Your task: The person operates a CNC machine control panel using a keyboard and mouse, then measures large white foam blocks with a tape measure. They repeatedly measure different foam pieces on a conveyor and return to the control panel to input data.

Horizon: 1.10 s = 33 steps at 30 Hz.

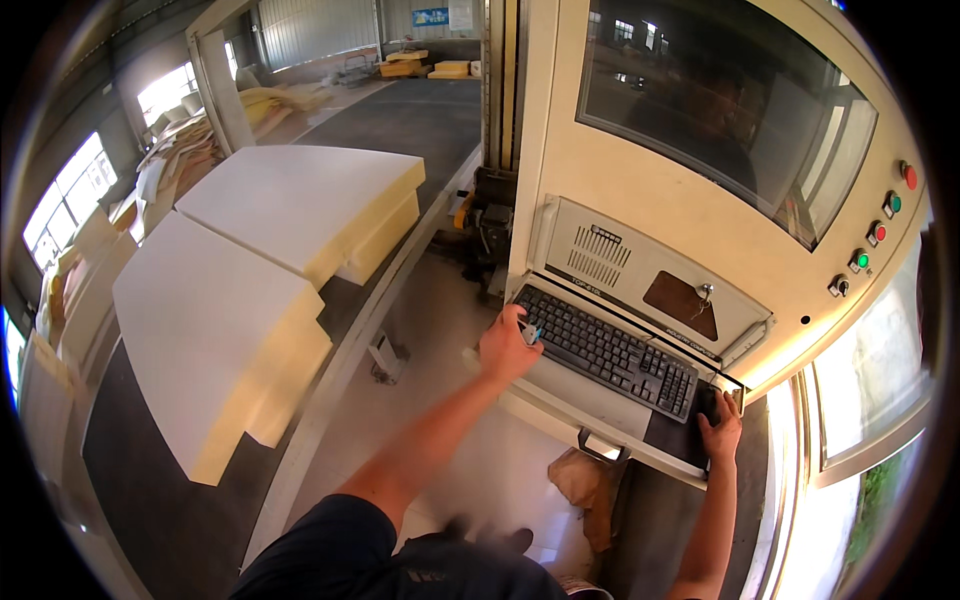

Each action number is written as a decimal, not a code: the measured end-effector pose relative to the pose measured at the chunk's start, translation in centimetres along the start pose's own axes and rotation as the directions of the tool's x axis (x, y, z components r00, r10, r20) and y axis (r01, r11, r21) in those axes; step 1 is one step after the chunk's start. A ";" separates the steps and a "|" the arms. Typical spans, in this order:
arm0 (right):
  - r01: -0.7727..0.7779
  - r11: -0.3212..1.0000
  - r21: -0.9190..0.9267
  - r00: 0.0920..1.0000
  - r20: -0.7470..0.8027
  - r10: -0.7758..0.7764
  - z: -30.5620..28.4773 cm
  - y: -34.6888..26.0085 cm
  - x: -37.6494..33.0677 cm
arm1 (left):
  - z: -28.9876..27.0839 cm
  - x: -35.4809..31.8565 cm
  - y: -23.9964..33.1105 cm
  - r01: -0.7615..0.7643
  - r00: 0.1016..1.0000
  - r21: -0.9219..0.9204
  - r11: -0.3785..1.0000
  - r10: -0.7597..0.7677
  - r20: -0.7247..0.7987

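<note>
My left hand (508,350) is at the left end of a black keyboard (610,350), its fingers closed around a small grey-and-blue object (531,333) whose kind I cannot make out. The keyboard lies on a pull-out drawer (570,390) at the front of a cream machine cabinet. Beyond the keyboard's right end, my right hand (721,432) rests over a black computer mouse (709,402), which the fingers partly cover.
A dark screen (730,110) fills the cabinet's upper front, with several buttons (877,234) to its right. At left, large white-and-yellow foam blocks (220,290) lie on a dark machine bed (150,430). A brown piece (577,478) lies below the drawer.
</note>
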State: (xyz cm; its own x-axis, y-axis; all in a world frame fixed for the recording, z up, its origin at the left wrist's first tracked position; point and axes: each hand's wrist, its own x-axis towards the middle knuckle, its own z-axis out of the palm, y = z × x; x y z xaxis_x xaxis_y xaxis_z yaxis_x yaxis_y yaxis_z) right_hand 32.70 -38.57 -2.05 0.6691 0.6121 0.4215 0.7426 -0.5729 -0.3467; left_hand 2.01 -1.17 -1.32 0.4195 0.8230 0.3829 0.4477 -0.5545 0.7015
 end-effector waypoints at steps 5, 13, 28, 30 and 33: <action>0.021 1.000 0.005 1.000 -0.002 -0.021 0.1 0.3 0.1 | 0.3 -0.4 0.0 0.007 0.999 -0.012 1.000 -0.008 -0.048; 0.007 0.999 0.050 0.999 0.050 -0.009 -0.3 -0.6 0.2 | -0.2 -0.1 0.6 0.012 0.998 0.028 1.000 -0.010 -0.069; 0.010 0.999 0.042 0.995 0.102 -0.014 -0.5 -0.3 -0.2 | -0.4 -0.7 2.0 0.074 0.996 0.118 0.990 -0.068 -0.056; 0.007 0.999 0.054 0.994 0.110 -0.013 -0.6 -0.5 -0.1 | -0.3 -0.8 1.7 0.067 0.997 0.133 0.989 -0.062 -0.041; -0.002 0.998 0.068 0.996 0.094 -0.004 -0.5 -0.3 0.2 | -0.4 -0.7 2.1 0.051 0.998 0.137 0.989 -0.047 -0.037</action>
State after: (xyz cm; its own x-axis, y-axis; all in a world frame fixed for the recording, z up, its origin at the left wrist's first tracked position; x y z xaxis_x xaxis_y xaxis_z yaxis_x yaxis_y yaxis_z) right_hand 32.60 -38.61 -1.43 0.6657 0.6632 0.3420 0.7414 -0.5359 -0.4039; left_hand 2.33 -2.81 0.15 0.3687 0.8521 0.3716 0.5726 -0.5231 0.6313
